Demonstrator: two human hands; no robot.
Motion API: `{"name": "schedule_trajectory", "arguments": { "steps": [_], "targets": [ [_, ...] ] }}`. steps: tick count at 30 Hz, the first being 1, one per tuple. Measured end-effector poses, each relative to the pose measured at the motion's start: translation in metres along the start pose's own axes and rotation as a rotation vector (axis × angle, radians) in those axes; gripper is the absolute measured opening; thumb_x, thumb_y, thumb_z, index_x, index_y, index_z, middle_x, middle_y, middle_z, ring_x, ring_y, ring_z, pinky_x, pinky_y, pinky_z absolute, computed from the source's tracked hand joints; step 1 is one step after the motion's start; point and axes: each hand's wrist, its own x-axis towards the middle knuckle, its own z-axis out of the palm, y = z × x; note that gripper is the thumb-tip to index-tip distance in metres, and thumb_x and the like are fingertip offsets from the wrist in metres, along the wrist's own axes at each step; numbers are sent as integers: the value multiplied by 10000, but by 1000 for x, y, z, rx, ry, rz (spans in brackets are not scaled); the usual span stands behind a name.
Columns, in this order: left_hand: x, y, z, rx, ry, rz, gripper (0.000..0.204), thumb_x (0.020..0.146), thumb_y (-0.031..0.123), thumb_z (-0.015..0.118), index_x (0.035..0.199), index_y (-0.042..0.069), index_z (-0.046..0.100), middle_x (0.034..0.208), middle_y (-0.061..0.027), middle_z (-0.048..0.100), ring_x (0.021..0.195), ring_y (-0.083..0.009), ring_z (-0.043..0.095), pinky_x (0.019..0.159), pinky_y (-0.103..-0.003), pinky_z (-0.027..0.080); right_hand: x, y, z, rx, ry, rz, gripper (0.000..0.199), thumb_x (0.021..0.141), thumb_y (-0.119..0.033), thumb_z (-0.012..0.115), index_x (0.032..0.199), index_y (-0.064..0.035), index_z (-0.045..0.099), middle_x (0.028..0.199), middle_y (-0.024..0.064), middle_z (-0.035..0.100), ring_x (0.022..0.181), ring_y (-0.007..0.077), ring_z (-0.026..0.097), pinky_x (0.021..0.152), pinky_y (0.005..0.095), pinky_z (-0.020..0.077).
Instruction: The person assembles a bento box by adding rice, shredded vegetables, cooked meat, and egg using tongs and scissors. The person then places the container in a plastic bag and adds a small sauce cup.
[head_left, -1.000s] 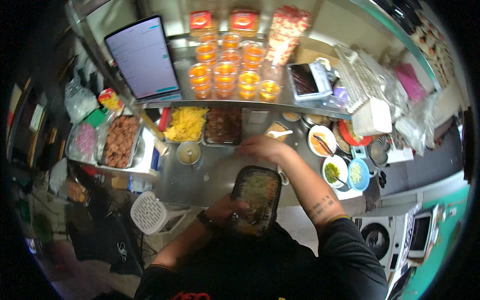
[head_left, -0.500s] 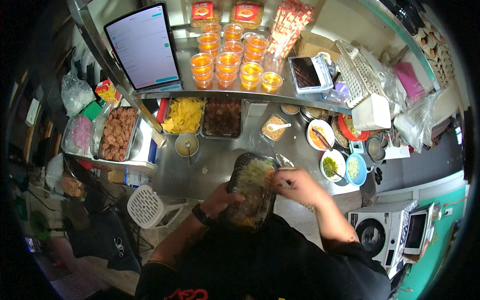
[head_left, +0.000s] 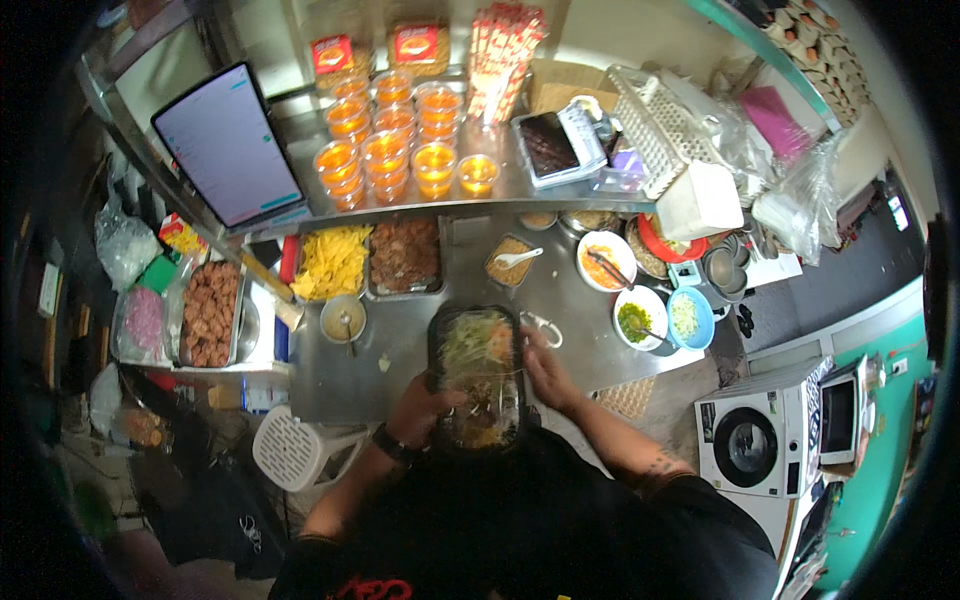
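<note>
A black takeaway container (head_left: 478, 335) under a shiny clear cover is held upright in front of my chest. Pale green shreds and some orange bits fill its far half, with darker brown food in the near half. Across its middle runs a thin pale line, which may be a rubber band. My left hand (head_left: 418, 412) grips the near left side, thumb over the top. Along the right side lie the fingers of my right hand (head_left: 547, 370), steadying it. Just beyond the right fingertips, a white-handled tool (head_left: 541, 328) rests on the steel counter (head_left: 330, 385).
Behind the counter are trays of yellow slices (head_left: 332, 262) and brown meat (head_left: 405, 256). Bowls of orange shreds (head_left: 604, 262), green herbs (head_left: 637, 318) and pale pieces (head_left: 688, 318) stand right. Orange sauce cups (head_left: 386, 160) and a tablet (head_left: 228, 145) occupy the shelf.
My right hand has moved from the container's upper right corner to its side, fingers now straighter. The container has straightened up, and the whole view has shifted.
</note>
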Motion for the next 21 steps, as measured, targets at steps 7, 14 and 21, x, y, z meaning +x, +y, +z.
{"name": "schedule_trajectory", "arguments": {
  "steps": [7, 14, 21],
  "targets": [
    [-17, -5, -4, -85, 282, 410, 680, 861, 82, 765, 1433, 69, 397, 1274, -71, 587, 1124, -204, 606, 959, -374, 524, 4, -30, 0, -73, -216, 75, 455, 1013, -282, 631, 1407, -76, 532, 1275, 131, 623, 1176, 265, 613, 1036, 454, 470],
    [0, -58, -50, -46, 387, 314, 452, 929, 240, 771, 1286, 49, 569, 1117, -23, 693, 1030, -146, 652, 896, -318, 533, 195, -167, -90, -383, 292, -328, 211, 906, -148, 728, 1093, -60, 687, 929, 121, 669, 828, 259, 651, 774, 368, 529],
    [4, -62, -27, -7, 402, 507, 498, 906, 53, 753, 1329, 39, 491, 1258, -57, 643, 1107, -153, 615, 967, -327, 498, 392, -207, -134, -338, 529, -420, 226, 893, -258, 739, 887, -32, 734, 738, 101, 679, 638, 182, 591, 632, 368, 496]
  ]
}}
